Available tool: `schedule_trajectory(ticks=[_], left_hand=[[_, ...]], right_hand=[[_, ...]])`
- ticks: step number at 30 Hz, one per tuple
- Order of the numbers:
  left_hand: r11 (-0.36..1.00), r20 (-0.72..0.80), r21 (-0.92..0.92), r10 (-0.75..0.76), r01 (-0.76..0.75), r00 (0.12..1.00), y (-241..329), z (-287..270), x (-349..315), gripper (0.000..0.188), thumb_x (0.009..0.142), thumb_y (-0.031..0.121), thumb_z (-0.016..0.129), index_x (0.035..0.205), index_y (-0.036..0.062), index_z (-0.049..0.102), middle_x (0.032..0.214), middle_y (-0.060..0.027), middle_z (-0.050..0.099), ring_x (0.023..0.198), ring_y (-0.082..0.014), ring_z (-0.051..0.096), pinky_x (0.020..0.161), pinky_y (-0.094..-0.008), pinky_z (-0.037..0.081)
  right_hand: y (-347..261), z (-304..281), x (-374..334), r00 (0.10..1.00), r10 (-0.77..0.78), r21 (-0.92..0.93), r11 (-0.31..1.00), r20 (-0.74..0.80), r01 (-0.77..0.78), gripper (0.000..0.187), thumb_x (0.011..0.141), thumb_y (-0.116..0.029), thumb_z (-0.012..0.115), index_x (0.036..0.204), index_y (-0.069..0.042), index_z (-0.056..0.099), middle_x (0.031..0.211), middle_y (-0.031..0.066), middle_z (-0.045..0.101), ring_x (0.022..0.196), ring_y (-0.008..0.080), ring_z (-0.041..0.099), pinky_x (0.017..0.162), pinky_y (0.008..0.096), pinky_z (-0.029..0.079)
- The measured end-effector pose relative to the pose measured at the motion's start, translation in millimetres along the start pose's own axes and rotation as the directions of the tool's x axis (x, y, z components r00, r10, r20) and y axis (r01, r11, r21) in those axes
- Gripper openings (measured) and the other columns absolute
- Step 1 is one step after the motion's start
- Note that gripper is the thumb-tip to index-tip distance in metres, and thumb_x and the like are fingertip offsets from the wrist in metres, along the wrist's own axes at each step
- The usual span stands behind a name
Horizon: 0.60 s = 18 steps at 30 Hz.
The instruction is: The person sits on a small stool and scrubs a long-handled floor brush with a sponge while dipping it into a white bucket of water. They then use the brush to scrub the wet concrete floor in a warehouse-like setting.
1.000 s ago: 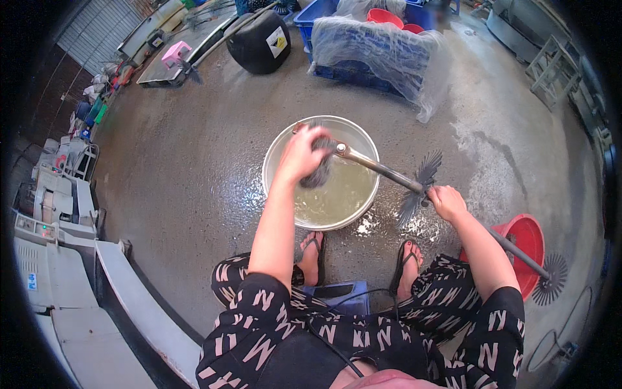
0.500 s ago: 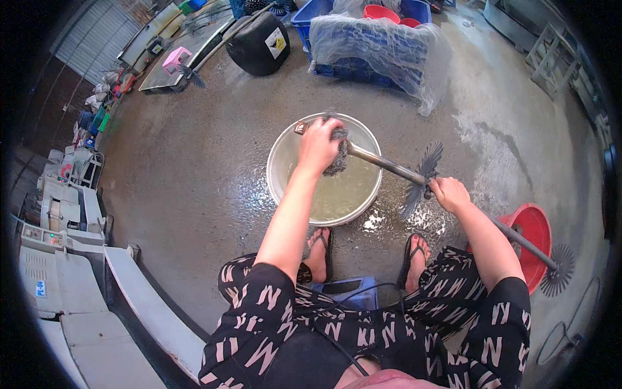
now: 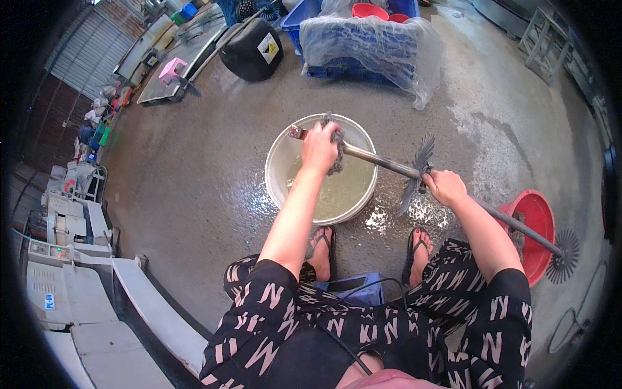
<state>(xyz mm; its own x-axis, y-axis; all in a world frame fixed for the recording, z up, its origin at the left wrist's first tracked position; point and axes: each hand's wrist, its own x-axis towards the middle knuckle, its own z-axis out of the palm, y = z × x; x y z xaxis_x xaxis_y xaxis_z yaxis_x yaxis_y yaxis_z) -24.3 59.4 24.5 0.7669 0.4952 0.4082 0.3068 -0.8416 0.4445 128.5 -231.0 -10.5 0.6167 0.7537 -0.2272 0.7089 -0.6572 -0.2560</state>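
A long metal rod (image 3: 382,163) with black finned discs lies across a white basin (image 3: 278,170) of murky water. My left hand (image 3: 319,146) grips a grey scouring pad (image 3: 336,153) wrapped around the rod near its far end, over the basin. My right hand (image 3: 442,185) holds the rod further along, beside a black finned disc (image 3: 418,174). Another finned disc (image 3: 562,256) sits at the rod's near end on the right. I am seated, with my feet in sandals just below the basin.
A red bucket (image 3: 536,223) stands at the right under the rod. Blue crates under clear plastic (image 3: 369,45) and a black jerrycan (image 3: 251,48) lie beyond the basin. Grey machine housings (image 3: 71,272) line the left. The concrete floor around the basin is wet.
My left hand has slid the scouring pad along the rod toward its far end. The right hand has kept its hold on the rod.
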Motion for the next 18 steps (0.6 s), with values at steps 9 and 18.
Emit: schedule_trajectory(ticks=[9, 18], left_hand=[[0.989, -0.083, -0.024, -0.15, 0.148, 0.985, -23, -12, -16, 0.026, 0.071, 0.001, 0.062, 0.093, 0.0141, 0.062, 0.092, -0.0147, 0.061, 0.09, -0.0352, 0.06, 0.08, -0.044, 0.049], [0.994, -0.089, -0.072, -0.092, 0.086, 0.992, -31, 15, -12, 0.029, 0.069, 0.001, 0.061, 0.095, 0.0126, 0.06, 0.094, -0.0145, 0.059, 0.09, -0.0354, 0.056, 0.08, -0.0445, 0.047]], right_hand=[[4, 3, -9, 0.999, -0.043, -0.055, 0.998, -0.029, 0.041, 0.065, 0.085, -0.063, 0.043, 0.101, -0.003, 0.06, 0.082, 0.0219, 0.066, 0.083, 0.0387, 0.064, 0.074, 0.0474, 0.05], [7, 0, -8, 0.996, -0.087, -0.066, 0.994, -0.018, 0.085, 0.068, 0.08, -0.068, 0.047, 0.095, -0.003, 0.058, 0.079, 0.0209, 0.065, 0.081, 0.039, 0.064, 0.072, 0.0472, 0.05]])
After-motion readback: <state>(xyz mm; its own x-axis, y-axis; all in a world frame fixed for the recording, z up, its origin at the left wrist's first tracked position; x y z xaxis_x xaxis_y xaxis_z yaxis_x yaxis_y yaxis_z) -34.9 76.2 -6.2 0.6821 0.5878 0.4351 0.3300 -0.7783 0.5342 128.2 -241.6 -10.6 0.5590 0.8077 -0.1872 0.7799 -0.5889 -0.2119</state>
